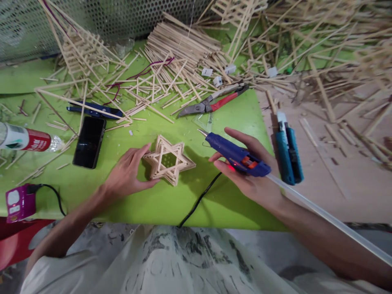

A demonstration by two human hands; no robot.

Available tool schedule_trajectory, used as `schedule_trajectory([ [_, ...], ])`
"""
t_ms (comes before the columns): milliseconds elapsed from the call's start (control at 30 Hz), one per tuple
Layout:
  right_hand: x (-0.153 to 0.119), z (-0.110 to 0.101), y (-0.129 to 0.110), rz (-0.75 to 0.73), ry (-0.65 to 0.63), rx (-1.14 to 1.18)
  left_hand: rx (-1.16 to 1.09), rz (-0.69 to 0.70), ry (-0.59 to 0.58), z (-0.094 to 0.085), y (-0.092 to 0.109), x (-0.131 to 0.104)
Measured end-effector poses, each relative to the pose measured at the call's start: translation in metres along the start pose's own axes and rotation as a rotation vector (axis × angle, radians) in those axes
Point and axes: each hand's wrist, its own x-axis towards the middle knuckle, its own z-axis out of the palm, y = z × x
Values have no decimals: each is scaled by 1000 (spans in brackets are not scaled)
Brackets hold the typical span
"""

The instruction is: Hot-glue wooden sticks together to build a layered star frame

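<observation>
Head view: the left hand reaches in from the lower left, thumb and fingers parted around the left points of the stick star, which lies flat at the middle of the green table, one point aimed right toward the glue gun. Palm up and fingers loosely curled, the right hand holds that gun slanted, its long axis running from the nozzle at upper left to the glue stick trailing lower right over the forearm. Left to right around them are a bottle, a phone, pliers behind the star, and teal cutters.
</observation>
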Motion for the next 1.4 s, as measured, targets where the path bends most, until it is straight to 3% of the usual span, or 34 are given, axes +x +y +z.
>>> schedule_trajectory([
  [100,0,0,0,-5,-8,-7,39,49,23,-2,1,2],
  [300,0,-1,0,0,-15,-27,63,281,89,-6,2,12],
  [433,0,0,1,-11,-17,-28,-16,338,29,-5,1,22],
  [633,1,0,2,-24,-13,-16,-263,247,-191,-6,-21,38],
  [733,1,0,1,-19,-13,-15,-331,204,-243,-6,-30,40],
  [967,0,0,1,-23,-6,-13,-297,173,-216,-4,-29,39],
  [1400,1,0,0,0,-13,-30,-172,30,-146,-1,-7,25],
])
